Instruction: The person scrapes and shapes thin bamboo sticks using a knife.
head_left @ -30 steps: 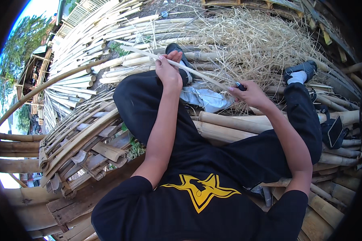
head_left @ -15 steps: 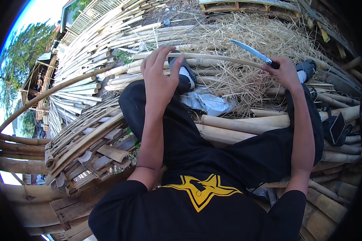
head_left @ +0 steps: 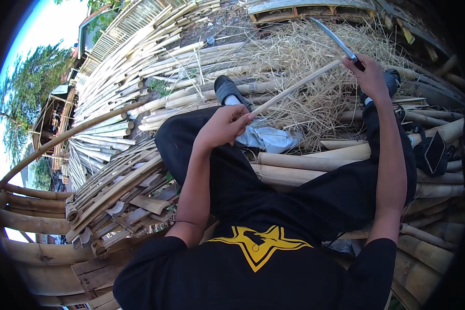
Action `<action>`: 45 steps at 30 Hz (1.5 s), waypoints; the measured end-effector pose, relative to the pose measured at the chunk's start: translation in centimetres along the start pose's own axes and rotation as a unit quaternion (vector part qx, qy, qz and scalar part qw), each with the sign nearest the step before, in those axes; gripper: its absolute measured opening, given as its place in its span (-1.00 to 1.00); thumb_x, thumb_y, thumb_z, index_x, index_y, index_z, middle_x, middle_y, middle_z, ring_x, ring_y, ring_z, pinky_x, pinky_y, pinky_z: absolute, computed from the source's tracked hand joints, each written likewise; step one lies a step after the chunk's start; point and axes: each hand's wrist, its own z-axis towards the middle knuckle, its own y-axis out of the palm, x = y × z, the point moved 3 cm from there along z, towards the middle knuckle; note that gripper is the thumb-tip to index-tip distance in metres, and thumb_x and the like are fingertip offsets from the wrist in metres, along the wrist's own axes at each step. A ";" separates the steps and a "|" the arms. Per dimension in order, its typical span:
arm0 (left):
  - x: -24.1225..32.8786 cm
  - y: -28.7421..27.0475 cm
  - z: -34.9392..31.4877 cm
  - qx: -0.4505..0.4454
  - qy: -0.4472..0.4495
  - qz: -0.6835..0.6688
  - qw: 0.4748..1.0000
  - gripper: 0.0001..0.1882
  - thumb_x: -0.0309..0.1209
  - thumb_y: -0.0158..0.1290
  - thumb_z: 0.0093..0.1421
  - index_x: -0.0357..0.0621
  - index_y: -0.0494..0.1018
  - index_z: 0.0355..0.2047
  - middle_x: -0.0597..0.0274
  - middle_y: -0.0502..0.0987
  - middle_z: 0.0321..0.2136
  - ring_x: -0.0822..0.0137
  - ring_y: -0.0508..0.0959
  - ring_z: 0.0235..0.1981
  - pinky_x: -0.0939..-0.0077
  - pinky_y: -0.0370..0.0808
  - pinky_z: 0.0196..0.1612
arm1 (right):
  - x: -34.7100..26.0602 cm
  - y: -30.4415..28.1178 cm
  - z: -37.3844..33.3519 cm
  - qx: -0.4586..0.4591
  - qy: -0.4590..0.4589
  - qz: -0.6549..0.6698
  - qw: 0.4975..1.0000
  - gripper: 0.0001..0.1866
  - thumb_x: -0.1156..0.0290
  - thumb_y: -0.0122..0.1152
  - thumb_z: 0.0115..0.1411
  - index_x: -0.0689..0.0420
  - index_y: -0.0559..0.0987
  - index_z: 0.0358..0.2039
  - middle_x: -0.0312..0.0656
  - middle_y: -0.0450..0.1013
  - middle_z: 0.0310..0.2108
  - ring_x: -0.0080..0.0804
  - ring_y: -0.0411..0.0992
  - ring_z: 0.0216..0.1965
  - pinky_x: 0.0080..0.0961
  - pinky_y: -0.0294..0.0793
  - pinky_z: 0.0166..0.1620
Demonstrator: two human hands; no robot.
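A pale bamboo strip (head_left: 297, 87) stretches on a slant between my two hands, above my lower legs and the straw. Its lower left end is pinched between the thumb and fingers of my left hand (head_left: 223, 125), over my left shin. At the upper right, my right hand (head_left: 370, 80) grips the dark handle of a knife (head_left: 331, 34), whose long blade points up and to the left. The strip's other end meets the fingers of that same hand; how firmly they hold it I cannot tell.
Straw-like shavings (head_left: 315, 59) lie heaped beyond my feet. Bamboo poles (head_left: 191, 67) cover the ground at the far left, and split pieces (head_left: 124, 191) are stacked by my left knee. A white cloth (head_left: 268, 138) lies between my legs. A phone-like black device (head_left: 435, 155) sits at right.
My left hand has come down and closed on the strip's end; before, it was raised with fingers spread. The strip now slants downward left. The right hand and knife have risen slightly.
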 end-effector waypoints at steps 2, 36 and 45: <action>-1.3 1.8 0.7 0.023 -0.019 -0.147 0.989 -0.78 -0.28 -0.04 0.30 -0.18 0.34 -0.37 0.50 0.28 -0.70 0.67 0.19 -0.77 0.75 0.14 -0.73 | -0.4 0.7 -0.6 0.021 -0.005 0.017 1.000 -0.49 -0.09 0.09 0.18 0.19 0.54 -0.47 -0.16 0.35 -0.68 -0.28 0.33 -0.60 -0.32 0.28 -0.44; -7.0 9.9 6.7 -0.037 -0.077 -0.534 0.841 -0.72 -0.27 -0.28 0.39 -0.14 0.29 -0.03 0.54 0.06 -0.68 0.68 0.00 -0.75 0.75 -0.03 -0.74 | -5.8 14.9 -8.5 -0.319 -0.077 0.014 0.944 -0.61 0.15 -0.18 0.34 0.24 0.41 -0.39 0.13 0.37 -0.59 0.13 0.37 -0.47 -0.09 0.28 -0.38; -6.2 9.8 6.3 -0.007 -0.073 -0.546 0.834 -0.80 -0.28 -0.23 0.38 -0.15 0.26 -0.25 0.54 0.03 -0.70 0.68 -0.02 -0.78 0.73 -0.09 -0.77 | -6.2 14.8 -8.7 -0.335 -0.137 0.071 0.930 -0.57 0.13 -0.16 0.32 0.25 0.41 -0.48 0.14 0.37 -0.61 0.16 0.36 -0.48 -0.05 0.28 -0.39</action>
